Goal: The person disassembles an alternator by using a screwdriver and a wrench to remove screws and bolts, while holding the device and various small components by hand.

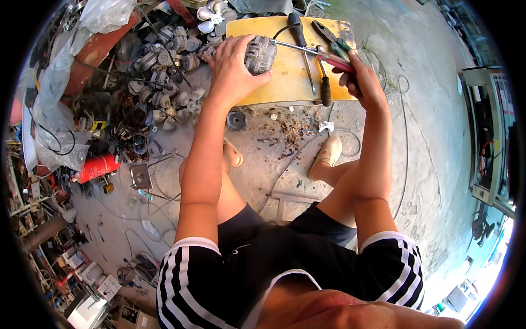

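At the left end of a low yellow work table (285, 82), my left hand (234, 68) is closed round a grimy grey electric motor (260, 56), thumb at its near side. My right hand (362, 79) grips the red handle of a screwdriver (334, 60). Its long shaft points left, and the tip meets the motor's upper right edge. Under and beside that shaft lie a black-handled screwdriver (297, 32) and another dark-handled tool (325, 92). Pliers with green handles (326, 31) rest near the far right corner, partly behind my right hand.
A heap of used motors (164, 60) covers the floor left of the table, with a white fan blade (210, 19) at its far end. Brown scraps (290, 131) and a loose cable (406, 142) lie on the concrete. A red cylinder (97, 168) sits farther left.
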A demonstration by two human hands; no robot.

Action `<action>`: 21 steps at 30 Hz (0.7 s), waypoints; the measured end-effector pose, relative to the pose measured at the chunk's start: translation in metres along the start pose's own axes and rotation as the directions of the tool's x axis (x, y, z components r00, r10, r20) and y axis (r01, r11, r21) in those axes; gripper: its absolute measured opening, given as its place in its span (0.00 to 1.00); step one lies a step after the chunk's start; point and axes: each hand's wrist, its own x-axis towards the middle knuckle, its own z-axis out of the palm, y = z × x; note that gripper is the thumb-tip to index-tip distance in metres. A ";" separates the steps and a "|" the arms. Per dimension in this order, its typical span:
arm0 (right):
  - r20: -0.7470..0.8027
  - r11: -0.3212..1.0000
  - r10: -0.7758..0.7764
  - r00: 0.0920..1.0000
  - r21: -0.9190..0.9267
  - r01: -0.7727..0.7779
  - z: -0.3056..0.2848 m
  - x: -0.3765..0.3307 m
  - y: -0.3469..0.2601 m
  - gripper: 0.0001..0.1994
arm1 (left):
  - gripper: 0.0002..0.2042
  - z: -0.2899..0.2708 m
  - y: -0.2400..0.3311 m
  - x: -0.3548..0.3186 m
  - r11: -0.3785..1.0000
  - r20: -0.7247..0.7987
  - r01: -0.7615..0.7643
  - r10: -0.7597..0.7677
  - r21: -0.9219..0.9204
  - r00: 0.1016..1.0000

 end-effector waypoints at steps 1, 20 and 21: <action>0.066 0.996 0.056 0.996 0.069 -0.061 -0.001 -0.001 0.001 0.26 | 0.39 0.000 0.000 0.000 1.000 0.005 0.002 -0.002 -0.014 1.000; 0.313 0.998 0.059 0.948 -0.016 -0.057 0.005 -0.028 0.025 0.18 | 0.33 0.005 0.003 0.005 0.998 -0.032 -0.066 0.066 -0.002 0.997; 0.252 1.000 -0.002 0.968 -0.005 0.003 0.009 -0.027 0.027 0.18 | 0.33 0.006 0.004 0.008 0.998 -0.050 -0.068 0.069 0.013 0.996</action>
